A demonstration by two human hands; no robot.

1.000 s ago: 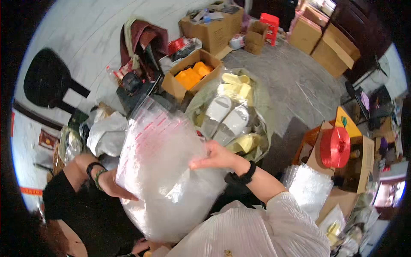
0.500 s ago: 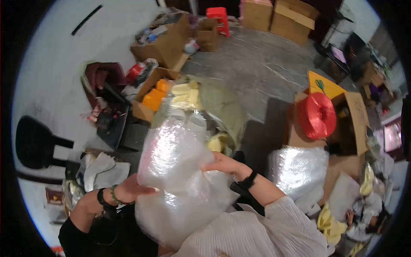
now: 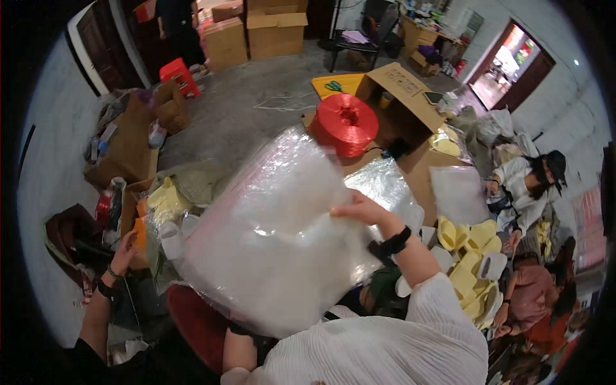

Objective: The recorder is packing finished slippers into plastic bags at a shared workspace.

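Note:
A wide stack of clear plastic bags (image 3: 269, 231) with a pinkish left edge spreads before me. My right hand (image 3: 362, 212), above a black watch, pinches its right side, thumb on top. From below, my left forearm (image 3: 239, 351) reaches under the plastic; that hand is hidden. A co-worker's hand (image 3: 122, 256) with a dark wristband is apart from the bags at the left. Pale slippers (image 3: 171, 240) lie in clear wrapping left of the stack.
A red roll of plastic twine (image 3: 346, 125) stands by an open cardboard box (image 3: 410, 96), with green scissors (image 3: 333, 86) nearby. Silvery plastic sheets (image 3: 382, 186) lie beyond my right hand. Yellow slippers (image 3: 471, 263) are heaped at the right, near other people.
My view has swung right, bringing the slipper heap and people into sight. The co-worker's hand has let go of the bags and drawn away left. My right hand still grips them.

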